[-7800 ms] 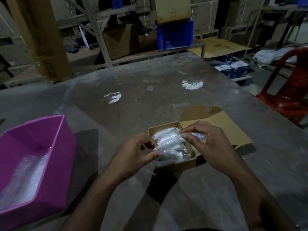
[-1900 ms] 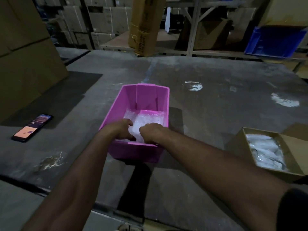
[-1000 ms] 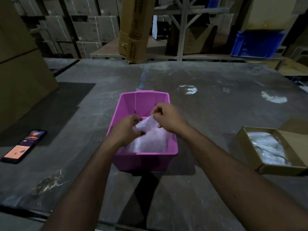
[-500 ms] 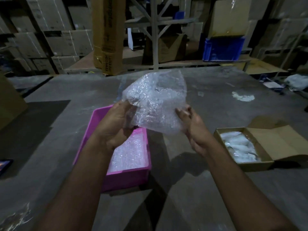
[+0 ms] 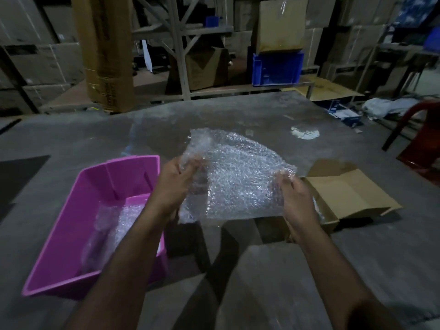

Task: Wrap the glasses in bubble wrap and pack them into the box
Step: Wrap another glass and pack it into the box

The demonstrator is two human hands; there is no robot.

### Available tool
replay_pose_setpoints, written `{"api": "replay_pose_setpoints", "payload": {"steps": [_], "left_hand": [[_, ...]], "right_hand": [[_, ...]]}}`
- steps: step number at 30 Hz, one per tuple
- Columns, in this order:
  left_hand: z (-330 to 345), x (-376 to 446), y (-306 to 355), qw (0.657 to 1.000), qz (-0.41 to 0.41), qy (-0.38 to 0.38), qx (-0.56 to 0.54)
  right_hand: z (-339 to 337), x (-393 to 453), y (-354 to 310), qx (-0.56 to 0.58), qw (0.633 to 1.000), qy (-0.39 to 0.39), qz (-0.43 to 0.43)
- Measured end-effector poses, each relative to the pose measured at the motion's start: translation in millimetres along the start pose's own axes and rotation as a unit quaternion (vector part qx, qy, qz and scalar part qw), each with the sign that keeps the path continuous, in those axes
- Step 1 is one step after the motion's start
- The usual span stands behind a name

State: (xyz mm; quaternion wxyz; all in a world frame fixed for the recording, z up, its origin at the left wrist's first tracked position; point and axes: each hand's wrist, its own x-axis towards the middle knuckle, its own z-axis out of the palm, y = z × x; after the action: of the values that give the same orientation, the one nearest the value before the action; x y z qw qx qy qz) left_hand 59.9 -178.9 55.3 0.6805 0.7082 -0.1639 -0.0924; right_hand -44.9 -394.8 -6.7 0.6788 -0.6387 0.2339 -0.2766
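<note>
Both bare forearms reach forward from the bottom of the view, raised in front of the body, the hands held well apart at about the same height. The left hand (image 5: 175,181) shows its back, the fingers curled in and pinched shut on the left edge of a bubble wrap sheet (image 5: 234,179). The right hand (image 5: 295,195), also back-up and slightly lower, grips the sheet's right edge between thumb and bent fingers, holding it spread between them.

One pink bin (image 5: 78,210) — one cardboard box (image 5: 352,194)
</note>
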Motion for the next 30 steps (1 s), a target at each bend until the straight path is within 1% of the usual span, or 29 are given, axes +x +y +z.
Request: {"api": "replay_pose_setpoints", "payload": {"steps": [4,7,11,14,16,17,19,21,23,26,28,30], "left_hand": [[14,0,-7,0.997,-0.064,0.013,-0.032],[18,1,-17,0.994,-0.092,0.014,-0.061],[19,2,-26,0.988,-0.132,0.069,-0.049],[16,1,-34,0.988,-0.129,0.084,-0.023],[14,-1,-36,0.989,-0.117,0.090,-0.019],[13,-1,-37,0.988,-0.117,0.096,-0.019],[12,0,-38,0.987,-0.116,0.111,-0.020],[13,1,-37,0.984,-0.116,0.130,-0.026],[12,2,-38,0.983,-0.114,0.141,-0.027],[9,4,-39,0.984,-0.112,0.133,-0.040],[7,5,-40,0.984,-0.105,0.138,-0.035],[4,7,-41,0.984,-0.097,0.146,-0.031]], "right_hand": [[-16,7,0,-0.003,1.000,0.025,-0.017],[-23,6,3,-0.031,0.999,0.015,-0.041],[-27,2,10,-0.084,0.993,0.007,-0.084],[-31,3,11,-0.126,0.983,0.043,-0.129],[-33,2,8,-0.113,0.981,0.068,-0.143],[-33,1,6,-0.103,0.982,0.064,-0.146],[-32,-2,4,-0.092,0.984,0.029,-0.148],[-30,-5,6,-0.073,0.988,-0.023,-0.136],[-29,-10,9,-0.037,0.990,-0.089,-0.105],[-25,-18,12,-0.003,0.981,-0.184,-0.055],[-23,-22,12,0.000,0.974,-0.223,-0.030],[-22,-24,11,-0.012,0.970,-0.243,-0.010]]}}
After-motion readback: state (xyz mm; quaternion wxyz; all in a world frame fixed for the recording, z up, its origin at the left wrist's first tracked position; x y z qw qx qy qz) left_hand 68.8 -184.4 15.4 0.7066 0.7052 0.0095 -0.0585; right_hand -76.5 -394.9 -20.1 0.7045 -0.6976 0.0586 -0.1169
